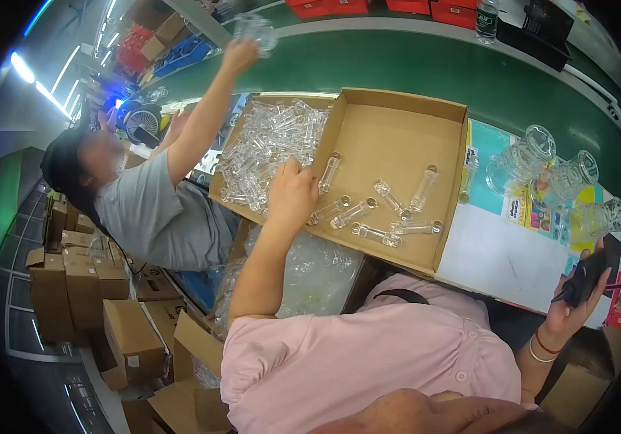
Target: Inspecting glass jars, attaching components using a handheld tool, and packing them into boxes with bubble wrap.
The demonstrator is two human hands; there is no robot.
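Note:
My left hand (293,194) is over the divider between two cardboard trays, its fingers curled down and their tips hidden. A clear, bar-shaped piece (330,172) with round ends is just beside these fingers. Many similar clear pieces (274,137) are heaped in the left tray. Several more, such as a clear bar (425,188), lie scattered in the right cardboard tray (397,123). At the far right, my right hand (569,315) grips a flat black object (585,278) whose kind I cannot make out.
Clear glass vessels (535,153) stand on the table right of the tray. A co-worker (158,195) at left holds up a clear glass item (255,33). Cardboard boxes (133,336) crowd the floor at lower left. Clear plastic bags (318,278) lie below the trays.

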